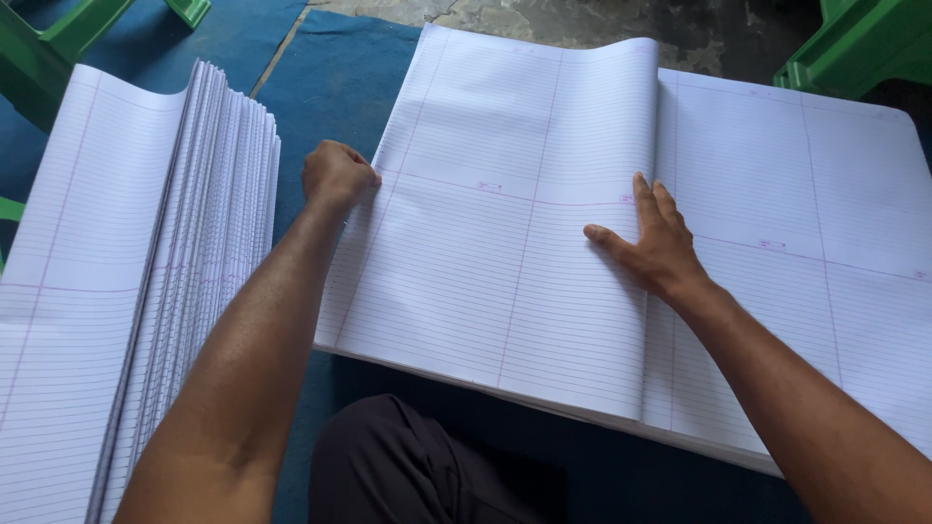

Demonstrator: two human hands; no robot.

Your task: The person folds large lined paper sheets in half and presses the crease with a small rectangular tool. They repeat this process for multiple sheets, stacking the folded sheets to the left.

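Dark trousers (408, 466) showed at the bottom edge, between the person's forearms. Left hand (335, 177) was closed in a fist, gripping the left edge of the top ruled sheet (485, 281); right hand (652, 241) lay flat with fingers spread, pressing the fold line. That sheet looked half folded over the large flat stack (825, 252) on the blue mat (330, 78). A fanned pile of folded sheets (146, 291) lay to the left, seemingly finished, with many flat sheets apparently left. Green plastic chairs (854, 44) stood behind, nothing blocking.
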